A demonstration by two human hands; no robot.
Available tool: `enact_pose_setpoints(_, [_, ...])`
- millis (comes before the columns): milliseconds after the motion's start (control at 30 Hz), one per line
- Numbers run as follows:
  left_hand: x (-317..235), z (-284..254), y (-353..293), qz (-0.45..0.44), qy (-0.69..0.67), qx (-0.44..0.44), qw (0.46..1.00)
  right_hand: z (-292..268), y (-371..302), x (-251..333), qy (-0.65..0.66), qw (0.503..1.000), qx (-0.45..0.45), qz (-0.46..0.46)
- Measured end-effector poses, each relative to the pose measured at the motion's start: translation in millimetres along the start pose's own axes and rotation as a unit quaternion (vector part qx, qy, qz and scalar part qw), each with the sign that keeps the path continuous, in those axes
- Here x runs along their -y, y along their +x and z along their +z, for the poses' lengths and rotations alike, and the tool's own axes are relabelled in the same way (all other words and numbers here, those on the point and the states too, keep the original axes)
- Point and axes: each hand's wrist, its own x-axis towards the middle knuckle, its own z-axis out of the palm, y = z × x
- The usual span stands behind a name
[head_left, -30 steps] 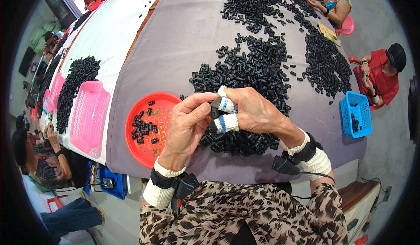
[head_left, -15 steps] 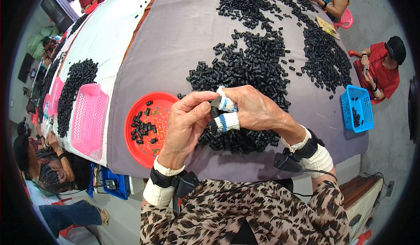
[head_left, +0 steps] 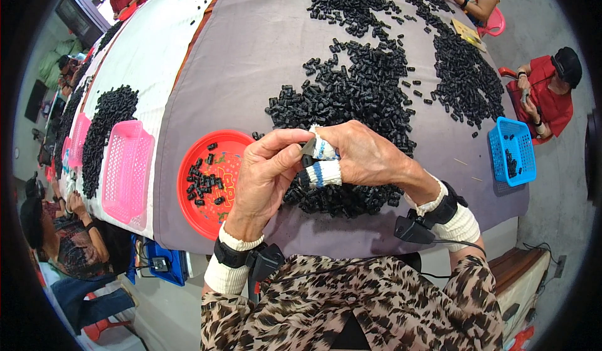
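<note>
My left hand (head_left: 268,166) is closed, thumb and forefinger pinching a small black cylindrical part (head_left: 307,161). My right hand (head_left: 370,153) meets it, with white and blue cloth wraps (head_left: 325,173) round its thumb and a finger. From its grip juts a small grey blade (head_left: 308,146), lying against the black part near my left fingertips. Just beyond and under both hands spreads a big heap of similar black parts (head_left: 357,94). To the left of my left hand, a round red tray (head_left: 188,208) holds several loose black parts.
A pink basket (head_left: 128,216) stands left on white cloth, beside another black heap (head_left: 113,113). At right is a blue basket (head_left: 530,174) with a few parts. More heaps lie farther back. People sit around the grey-covered table (head_left: 238,56), one in red (head_left: 545,97) at right.
Both hands stay together at nearly the same spot, with the blade tilted slightly differently against the black part. At lower left, another person's leg has shifted.
</note>
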Motion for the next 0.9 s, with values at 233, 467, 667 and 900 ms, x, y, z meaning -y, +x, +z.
enact_pose_setpoints(233, [2.7, -2.7, 0.3, 0.015, 0.007, -0.014, 1.000, 7.1, -3.2, -6.7, -0.018, 0.999, -0.048, -0.012])
enact_pose_setpoints(467, [7.1, 1.3, -0.9, 0.009, -0.035, -0.024, 0.999, 9.6, -4.8, -5.5, 0.025, 0.993, -0.113, -0.002])
enact_pose_setpoints(667, [8.7, -0.3, 0.0, 0.024, -0.013, -0.009, 1.000, 9.2, -5.4, -2.4, -0.006, 0.993, -0.120, 0.002])
enact_pose_setpoints(900, [8.5, 2.8, -0.6, 0.013, -0.042, -0.040, 0.998, 10.6, -6.0, -7.6, 0.032, 0.989, -0.148, -0.005])
